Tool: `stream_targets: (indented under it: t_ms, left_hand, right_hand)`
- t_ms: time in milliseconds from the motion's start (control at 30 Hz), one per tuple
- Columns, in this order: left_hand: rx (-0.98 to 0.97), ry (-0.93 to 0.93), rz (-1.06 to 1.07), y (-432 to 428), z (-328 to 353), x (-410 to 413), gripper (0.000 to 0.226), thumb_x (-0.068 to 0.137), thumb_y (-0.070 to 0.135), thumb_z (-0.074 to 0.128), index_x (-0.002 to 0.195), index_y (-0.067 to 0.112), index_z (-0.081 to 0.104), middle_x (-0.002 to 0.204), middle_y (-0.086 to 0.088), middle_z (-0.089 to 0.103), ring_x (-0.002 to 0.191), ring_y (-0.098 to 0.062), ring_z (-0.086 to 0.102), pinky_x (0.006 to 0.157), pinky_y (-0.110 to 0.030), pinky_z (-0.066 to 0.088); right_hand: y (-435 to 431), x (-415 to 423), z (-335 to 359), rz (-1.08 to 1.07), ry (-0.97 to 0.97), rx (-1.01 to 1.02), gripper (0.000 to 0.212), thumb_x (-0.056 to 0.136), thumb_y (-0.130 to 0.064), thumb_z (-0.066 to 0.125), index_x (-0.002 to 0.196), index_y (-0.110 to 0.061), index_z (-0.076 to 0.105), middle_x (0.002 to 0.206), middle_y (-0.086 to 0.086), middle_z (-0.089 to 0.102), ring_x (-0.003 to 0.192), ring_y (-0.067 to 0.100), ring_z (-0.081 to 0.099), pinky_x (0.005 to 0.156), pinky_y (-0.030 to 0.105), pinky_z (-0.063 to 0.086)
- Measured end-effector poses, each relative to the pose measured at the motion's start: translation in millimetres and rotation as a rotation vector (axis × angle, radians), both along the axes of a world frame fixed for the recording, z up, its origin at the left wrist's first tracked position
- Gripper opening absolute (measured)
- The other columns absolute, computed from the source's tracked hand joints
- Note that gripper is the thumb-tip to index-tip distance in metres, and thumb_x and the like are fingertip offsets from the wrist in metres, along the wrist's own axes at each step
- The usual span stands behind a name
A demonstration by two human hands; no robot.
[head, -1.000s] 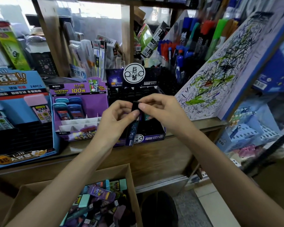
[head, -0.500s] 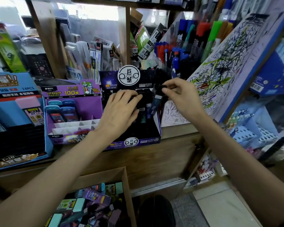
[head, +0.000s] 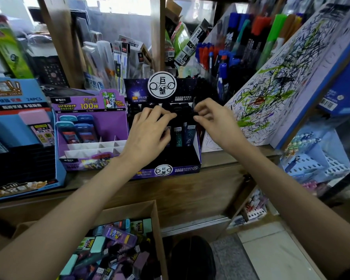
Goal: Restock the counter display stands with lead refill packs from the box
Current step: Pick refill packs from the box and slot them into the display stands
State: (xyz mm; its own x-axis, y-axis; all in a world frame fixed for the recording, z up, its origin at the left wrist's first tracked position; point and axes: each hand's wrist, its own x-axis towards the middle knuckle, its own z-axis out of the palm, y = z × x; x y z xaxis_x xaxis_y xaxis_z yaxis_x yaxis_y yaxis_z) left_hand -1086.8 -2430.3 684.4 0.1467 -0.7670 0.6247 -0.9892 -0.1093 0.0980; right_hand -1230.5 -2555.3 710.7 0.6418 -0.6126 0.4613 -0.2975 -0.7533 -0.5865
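Head view, nearest first: the box (head: pixel 129 207), below the counter's (head: pixel 190 190) front edge, holds loose lead refill packs (head: pixel 117 235). On the counter, your left hand (head: pixel 149 134) lies with its fingers loosely spread across the stood packs (head: pixel 179 136) in the dark display stand (head: pixel 182 168). Your right hand (head: pixel 212 122) curls at the stand's right wall; whether it pinches anything cannot be told. Press the row level and upright before you let go. Half a second ago the right hand held a tilted pack; it now stands at the row's right end.

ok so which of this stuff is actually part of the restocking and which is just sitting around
In the job: black display stand, lead refill packs in it, cardboard box, loose packs inside, purple stand, left hand, right hand.
Lying about: scribbled test pad, marker pens, blue baskets.
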Motion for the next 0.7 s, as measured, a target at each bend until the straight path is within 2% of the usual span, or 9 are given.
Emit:
stream_targets:
  t_ms: [67,133,200,400,467,533,600,700]
  left_hand:
    - [-0.003,0.001,0.006,1,-1,0,0.040,0.084,0.010,0.059,0.124,0.012,0.057,0.113,-0.006,0.057,0.100,-0.030,0.050,0.085,-0.041,0.038]
    - [0.007,-0.009,0.011,2,-2,0,0.041,0.084,0.011,0.059,0.125,0.013,0.056,0.114,-0.007,0.057,0.100,-0.030,0.049,0.085,-0.041,0.038]
    - [0.029,-0.020,0.005,1,-1,1,0.043,0.084,0.012,0.058,0.127,0.015,0.055,0.115,-0.007,0.055,0.102,-0.030,0.048,0.086,-0.042,0.037]
    - [0.022,0.017,-0.091,12,13,2,0.043,0.088,0.012,0.054,0.131,0.011,0.052,0.123,-0.009,0.053,0.114,-0.028,0.046,0.097,-0.039,0.033]
    - [-0.029,0.021,-0.098,30,17,-1,0.035,0.087,0.012,0.054,0.121,0.009,0.059,0.115,-0.010,0.058,0.106,-0.029,0.052,0.087,-0.040,0.039]
    - [-0.019,0.030,-0.089,54,15,-2,0.029,0.087,0.021,0.049,0.109,0.010,0.064,0.101,-0.008,0.062,0.093,-0.030,0.059,0.074,-0.038,0.043]
    - [0.066,0.067,-0.097,84,6,1,0.032,0.087,0.029,0.043,0.105,0.012,0.064,0.095,-0.006,0.065,0.087,-0.027,0.062,0.066,-0.034,0.046]
    - [0.209,0.123,-0.094,131,-25,9,0.038,0.087,0.037,0.037,0.106,0.016,0.064,0.097,0.000,0.065,0.089,-0.022,0.063,0.062,-0.030,0.047]
  right_hand:
    - [1,2,-2,0.000,0.027,-0.138,0.014,0.090,-0.011,0.060,0.103,-0.007,0.062,0.090,0.002,0.057,0.077,0.012,0.055,0.073,0.023,0.047]
    - [2,5,-2,0.006,0.079,-0.267,0.016,0.090,-0.010,0.059,0.104,-0.003,0.064,0.099,0.009,0.059,0.084,0.019,0.058,0.077,0.033,0.048]
    - [4,9,-1,0.000,0.120,-0.312,0.019,0.091,-0.010,0.058,0.105,0.000,0.065,0.103,0.013,0.060,0.090,0.025,0.060,0.080,0.039,0.048]
    - [15,3,7,-0.041,0.148,-0.289,0.030,0.092,-0.013,0.056,0.121,-0.005,0.059,0.114,0.010,0.056,0.103,0.022,0.055,0.087,0.028,0.043]
    - [28,-5,9,-0.012,0.127,-0.304,0.027,0.092,-0.013,0.056,0.118,-0.006,0.060,0.110,0.008,0.057,0.099,0.020,0.056,0.084,0.028,0.044]
    - [44,-15,9,0.058,0.131,-0.310,0.021,0.092,-0.013,0.057,0.111,-0.007,0.064,0.099,0.006,0.060,0.085,0.016,0.057,0.075,0.022,0.044]
    - [63,-24,4,0.134,0.189,-0.291,0.019,0.092,-0.015,0.057,0.108,-0.009,0.066,0.092,0.002,0.062,0.077,0.011,0.055,0.067,0.016,0.042]
    - [93,-30,-21,0.271,0.331,-0.181,0.017,0.092,-0.019,0.058,0.106,-0.014,0.066,0.092,-0.006,0.060,0.077,0.003,0.054,0.068,0.013,0.044]
